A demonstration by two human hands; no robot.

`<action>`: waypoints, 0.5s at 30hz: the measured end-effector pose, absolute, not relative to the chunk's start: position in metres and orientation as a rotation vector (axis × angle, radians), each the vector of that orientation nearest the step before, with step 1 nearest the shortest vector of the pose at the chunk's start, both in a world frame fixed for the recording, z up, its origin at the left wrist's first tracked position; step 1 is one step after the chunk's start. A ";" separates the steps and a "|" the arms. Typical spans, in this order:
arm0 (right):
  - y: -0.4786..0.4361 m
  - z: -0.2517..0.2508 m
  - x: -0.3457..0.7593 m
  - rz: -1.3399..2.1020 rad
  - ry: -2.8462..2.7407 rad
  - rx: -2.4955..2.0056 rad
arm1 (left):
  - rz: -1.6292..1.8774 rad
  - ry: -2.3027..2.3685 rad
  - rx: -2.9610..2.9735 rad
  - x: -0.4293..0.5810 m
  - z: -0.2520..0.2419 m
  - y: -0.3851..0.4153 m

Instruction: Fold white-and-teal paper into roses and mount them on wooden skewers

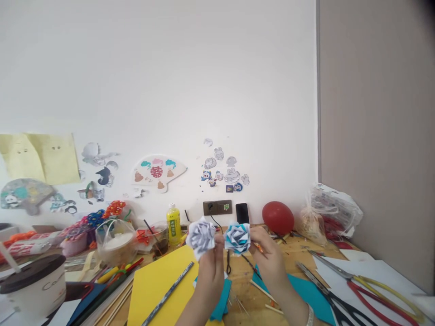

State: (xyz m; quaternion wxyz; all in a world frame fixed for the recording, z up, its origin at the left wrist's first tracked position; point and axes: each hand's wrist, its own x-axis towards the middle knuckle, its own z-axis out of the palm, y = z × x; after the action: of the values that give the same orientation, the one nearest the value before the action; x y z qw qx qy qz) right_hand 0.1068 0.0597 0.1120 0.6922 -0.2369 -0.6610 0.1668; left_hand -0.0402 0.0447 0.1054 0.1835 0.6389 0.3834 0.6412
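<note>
My left hand [210,271] is closed on a white folded-paper flower [201,236], gripping it from its lower right side. A second paper flower, blue and white [237,238], is pinched by my right hand [270,260] at its right edge. Both flowers are raised side by side above the table, their petals facing me, with a narrow gap between them. My left fingertips reach into that gap. Under my left wrist lie a yellow sheet [156,276] and small blue paper pieces [221,301]. More blue paper [311,294] is beside my right wrist.
Black-handled scissors [326,292] and red-and-yellow-handled scissors [353,276] lie at right. A patterned pencil [170,292] rests on the yellow sheet. A lidded cup [37,285] stands left, a yellow drink bottle [174,224] and red balloon [277,218] at the back, near a phone [242,213].
</note>
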 end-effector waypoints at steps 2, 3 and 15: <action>0.060 0.113 0.109 0.330 -1.512 -0.545 | 1.896 1.065 1.720 -0.042 0.108 0.044; 0.061 0.114 0.109 0.310 -1.527 -0.551 | 1.931 1.057 1.684 -0.043 0.108 0.043; 0.054 0.106 0.089 0.701 -1.315 -0.409 | 1.850 1.130 1.680 -0.040 0.088 0.057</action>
State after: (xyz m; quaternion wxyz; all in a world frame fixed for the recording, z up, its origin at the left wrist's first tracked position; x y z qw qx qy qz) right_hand 0.0891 0.0545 0.1064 0.7161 -0.1848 -0.5939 0.3168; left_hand -0.0401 0.0574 0.0875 0.1981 0.6006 0.4037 0.6612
